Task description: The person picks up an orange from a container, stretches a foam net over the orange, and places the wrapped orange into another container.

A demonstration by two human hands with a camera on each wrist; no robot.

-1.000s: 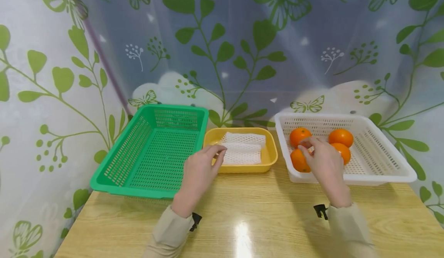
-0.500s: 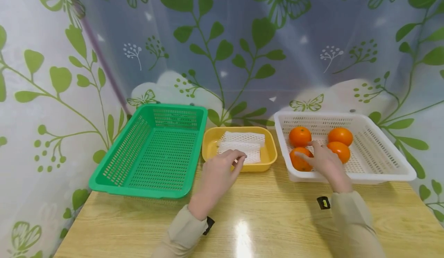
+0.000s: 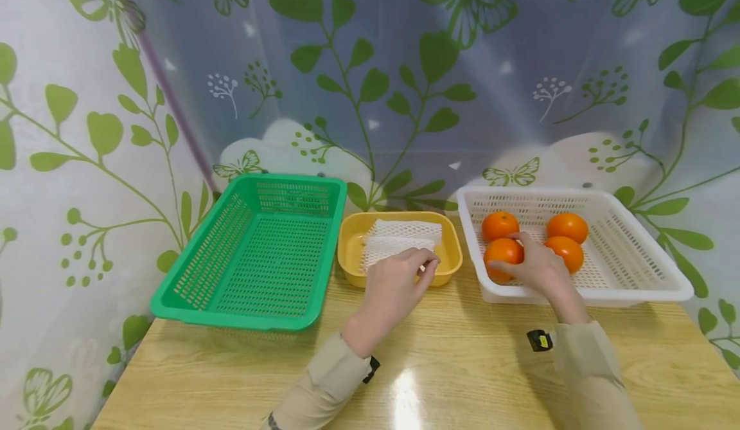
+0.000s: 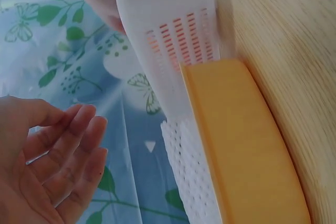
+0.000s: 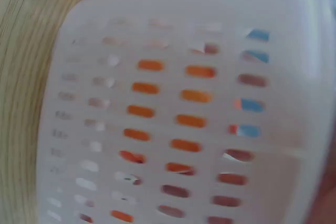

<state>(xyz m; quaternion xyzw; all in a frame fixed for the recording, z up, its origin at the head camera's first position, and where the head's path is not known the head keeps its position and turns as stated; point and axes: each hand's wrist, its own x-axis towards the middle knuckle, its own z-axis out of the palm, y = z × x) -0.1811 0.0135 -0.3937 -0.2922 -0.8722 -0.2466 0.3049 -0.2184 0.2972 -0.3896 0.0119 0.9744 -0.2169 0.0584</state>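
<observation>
In the head view my right hand (image 3: 543,266) reaches into the white basket (image 3: 642,296) and grips the near-left orange (image 3: 504,250), thumb at its front and fingers behind. Farther back sits another orange (image 3: 500,225), with two more oranges (image 3: 568,227) to the right. My left hand (image 3: 396,288) hovers over the front of the yellow tray (image 3: 351,256), partly covering the white foam net sleeves (image 3: 407,229) in it. The left wrist view shows that hand (image 4: 55,161) with thumb and fingertips close together, fingers loosely bent, nothing held. From the right wrist, the basket wall (image 5: 115,9) screens the grasp.
A green slotted basket (image 3: 231,319) stands at the left with nothing in it. The yellow tray sits between the two baskets on the wooden table (image 3: 462,366). A patterned curtain (image 3: 381,134) hangs right behind them.
My left hand has moved right along the front of the yellow tray. My right hand has opened around the near-left orange, taken hold of it, and the orange has shifted up slightly.
</observation>
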